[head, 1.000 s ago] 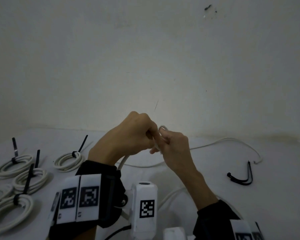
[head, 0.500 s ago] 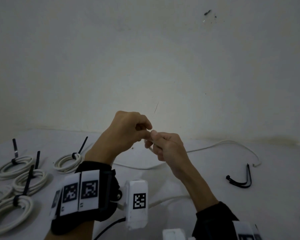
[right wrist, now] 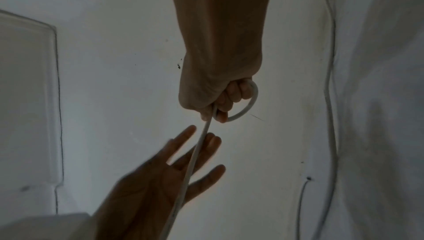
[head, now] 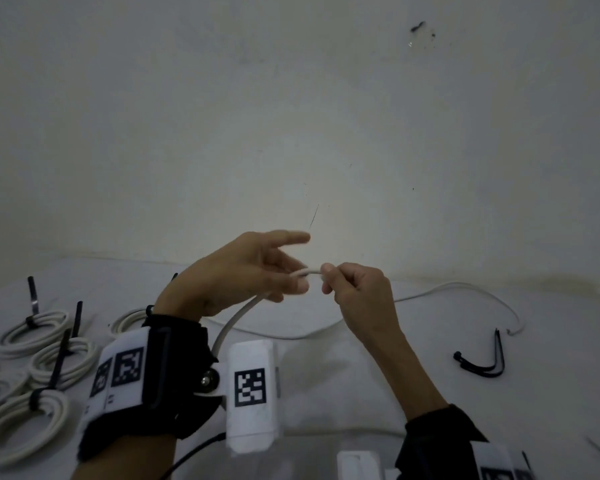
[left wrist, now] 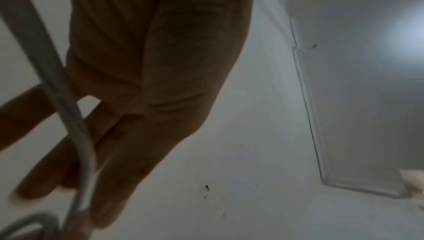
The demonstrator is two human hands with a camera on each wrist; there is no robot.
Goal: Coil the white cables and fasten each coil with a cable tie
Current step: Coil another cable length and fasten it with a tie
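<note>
My right hand [head: 357, 296] is curled tight around the white cable [head: 238, 315], with a small loop of it by my fingers [right wrist: 231, 95]. My left hand [head: 236, 275] is spread wide, and the cable runs across its fingers [right wrist: 183, 140]. The rest of the cable lies on the white table [head: 326, 375], going far and right. Tied coils [head: 45, 344] sit on the left. Black cable ties [head: 482, 362] lie on the right.
</note>
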